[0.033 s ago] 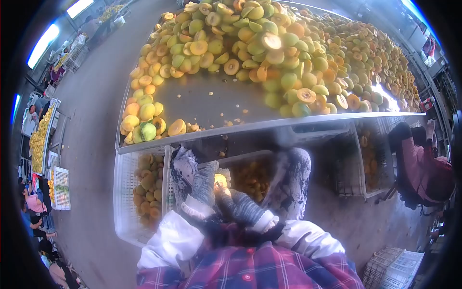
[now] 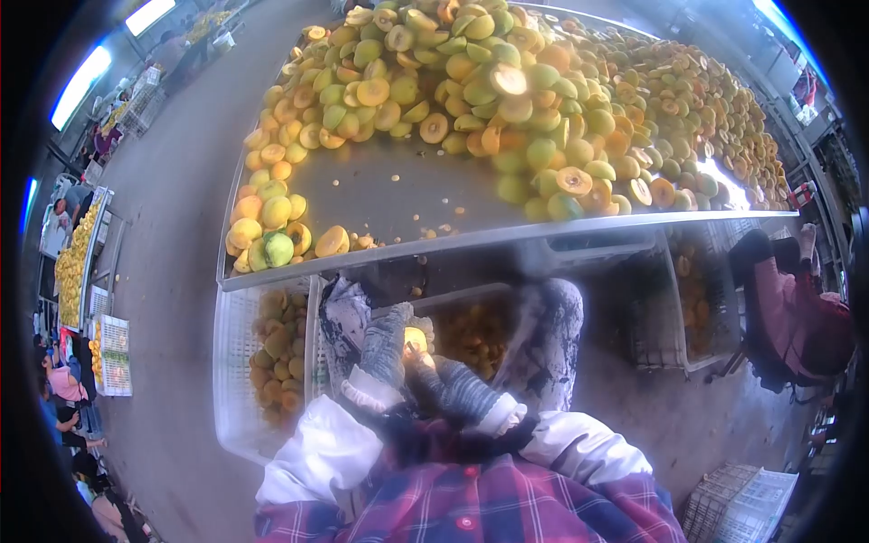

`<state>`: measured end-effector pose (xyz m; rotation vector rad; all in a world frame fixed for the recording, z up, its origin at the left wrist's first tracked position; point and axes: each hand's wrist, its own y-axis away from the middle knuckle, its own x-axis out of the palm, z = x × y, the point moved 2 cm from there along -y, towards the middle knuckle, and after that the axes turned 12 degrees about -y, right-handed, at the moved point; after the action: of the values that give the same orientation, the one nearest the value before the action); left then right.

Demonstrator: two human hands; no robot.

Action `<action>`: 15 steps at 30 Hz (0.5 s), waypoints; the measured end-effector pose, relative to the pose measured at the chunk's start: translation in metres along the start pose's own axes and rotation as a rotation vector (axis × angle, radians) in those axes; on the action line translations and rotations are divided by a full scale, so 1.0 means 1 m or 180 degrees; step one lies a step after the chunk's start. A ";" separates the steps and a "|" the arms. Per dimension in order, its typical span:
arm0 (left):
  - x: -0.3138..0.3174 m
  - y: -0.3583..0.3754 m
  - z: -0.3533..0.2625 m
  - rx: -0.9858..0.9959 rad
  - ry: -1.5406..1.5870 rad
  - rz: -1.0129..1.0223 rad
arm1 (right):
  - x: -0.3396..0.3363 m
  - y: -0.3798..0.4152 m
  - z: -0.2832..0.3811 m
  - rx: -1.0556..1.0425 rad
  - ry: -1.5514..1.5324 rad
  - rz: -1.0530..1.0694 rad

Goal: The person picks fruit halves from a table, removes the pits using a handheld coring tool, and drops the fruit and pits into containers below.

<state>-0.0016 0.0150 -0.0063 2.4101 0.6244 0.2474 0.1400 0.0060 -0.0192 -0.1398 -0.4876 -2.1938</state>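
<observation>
Both my hands wear grey knitted gloves and meet low in front of me, below the table edge. My left hand [image 2: 385, 348] is closed around a small yellow fruit [image 2: 415, 340]. My right hand [image 2: 455, 387] presses against the same fruit from the right, fingers closed; I cannot tell whether it also holds a tool. Under my hands stands a white crate [image 2: 457, 297] holding orange fruit pieces. White sleeves and a plaid apron cover my arms and lap.
A metal table [image 2: 398, 195] carries a large heap of halved yellow-green fruit [image 2: 507, 100] and a smaller pile [image 2: 272, 231] at its near left corner. A white crate [image 2: 237, 362] of fruit sits at left. A person in red [image 2: 797, 317] sits at right.
</observation>
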 end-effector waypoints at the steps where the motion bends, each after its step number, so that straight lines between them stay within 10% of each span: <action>1: 0.008 0.004 -0.007 0.0215 -0.0037 0.0085 | -0.003 0.004 0.011 0.0086 -0.0399 -0.0024; 4: 0.024 0.016 -0.042 0.0162 -0.0186 -0.0818 | 0.004 0.003 0.036 -0.1902 0.1108 -0.0098; 7: 0.025 0.013 -0.038 0.0648 -0.0379 -0.0675 | 0.002 -0.006 0.013 -0.0549 -0.0265 -0.0281; 15: 0.035 0.062 -0.091 0.0706 -0.1280 0.0086 | -0.003 0.004 0.026 -0.0883 0.0763 -0.0376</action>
<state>0.0223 0.0379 0.1041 2.5758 0.4517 -0.3066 0.1432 0.0161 0.0052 0.0050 -0.0575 -2.3476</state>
